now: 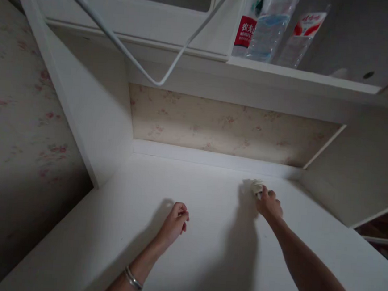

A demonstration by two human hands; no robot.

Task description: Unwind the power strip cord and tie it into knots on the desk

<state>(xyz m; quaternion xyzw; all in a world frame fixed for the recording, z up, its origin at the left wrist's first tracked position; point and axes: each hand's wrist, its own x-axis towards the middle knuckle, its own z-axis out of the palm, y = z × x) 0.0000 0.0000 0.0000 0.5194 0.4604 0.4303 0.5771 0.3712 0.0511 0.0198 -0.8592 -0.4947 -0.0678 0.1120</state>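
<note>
My right hand (269, 204) reaches toward the back of the white desk top (205, 254), its fingers closed round a small pale wad, perhaps a cloth or crumpled paper (256, 186), pressed on the surface. My left hand (175, 222) hovers over the desk's middle left, fingers curled loosely inward with nothing visible in them. A silver bangle (133, 279) sits on my left wrist.
A white shelf (303, 75) above holds plastic water bottles (273, 26) with red labels. A white cable (121, 45) loops down from the top. Floral wallpaper (222, 125) backs the niche; a white side panel (92, 110) stands at left, a cabinet side (363, 168) at right.
</note>
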